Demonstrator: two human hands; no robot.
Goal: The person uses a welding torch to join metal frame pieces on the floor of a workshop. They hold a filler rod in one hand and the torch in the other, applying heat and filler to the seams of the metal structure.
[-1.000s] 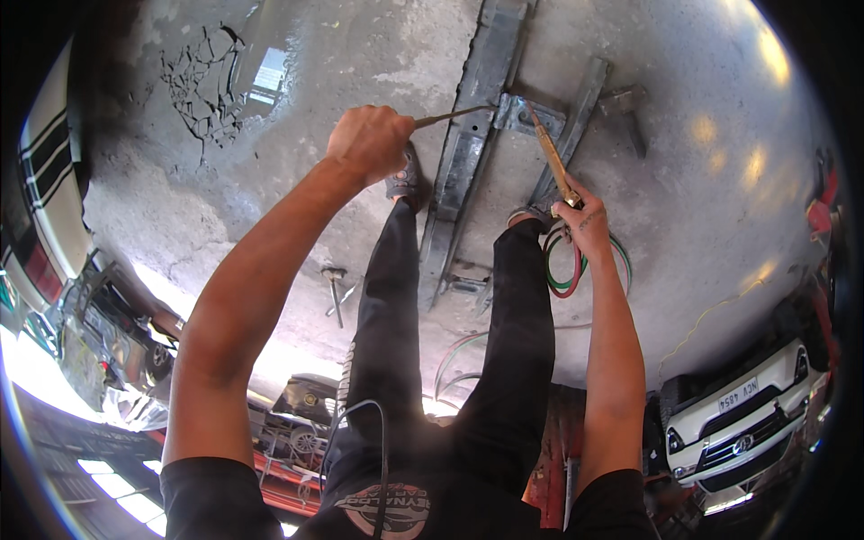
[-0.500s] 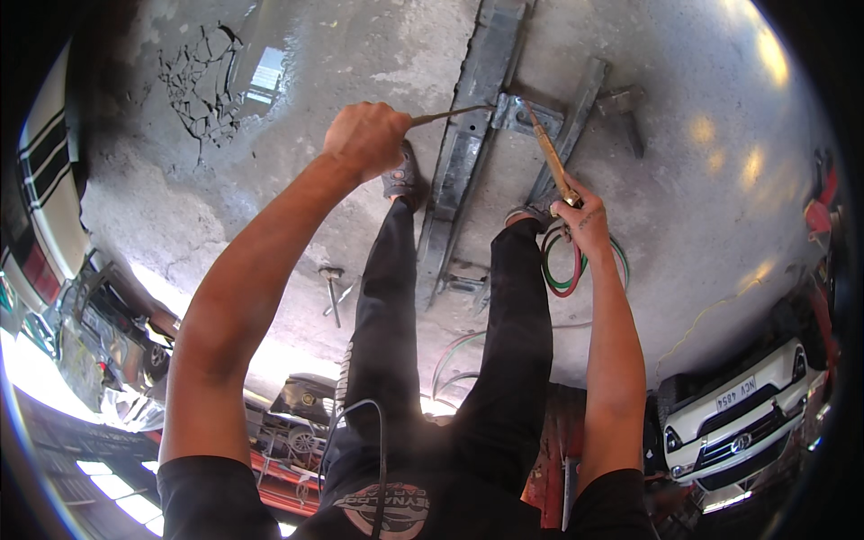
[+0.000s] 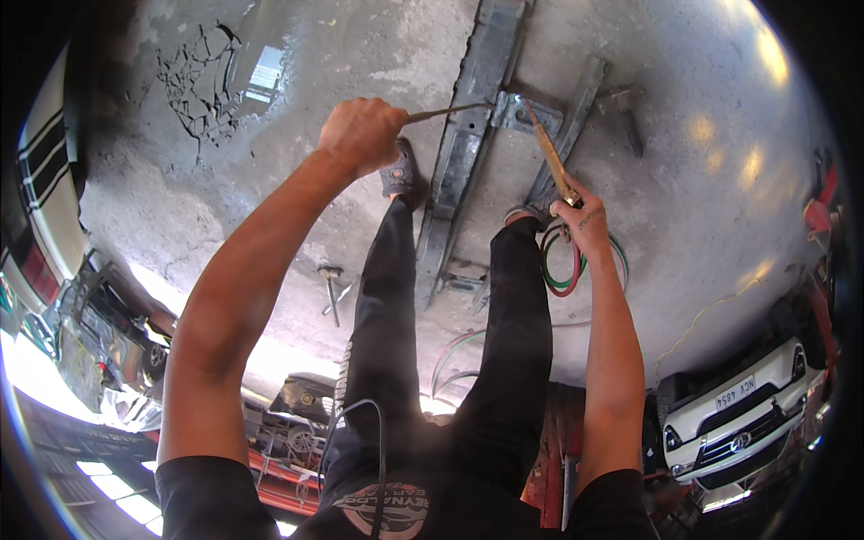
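Observation:
My left hand (image 3: 362, 135) is closed around a thin dark metal rod (image 3: 443, 113). The rod's far tip meets the left edge of a small steel bracket (image 3: 545, 121). In my right hand (image 3: 585, 220) is a brass gas torch (image 3: 551, 155), its nozzle pointing at the bracket's upper part. A small bright spot shows near the nozzle tip. The bracket bridges a long steel channel rail (image 3: 457, 155) and a narrower steel bar (image 3: 583, 99). Red and green hoses (image 3: 576, 270) loop below the torch by my right shoe.
A hammer (image 3: 619, 101) lies right of the narrow bar. Another hammer-like tool (image 3: 331, 292) is on the concrete floor left of my legs. Cracked, flaking floor (image 3: 202, 94) and a wet patch lie far left. A white vehicle (image 3: 742, 414) stands at the lower right.
My left hand has shifted very slightly left with the rod, whose tip stays by the bracket. The torch and my right hand look nearly still.

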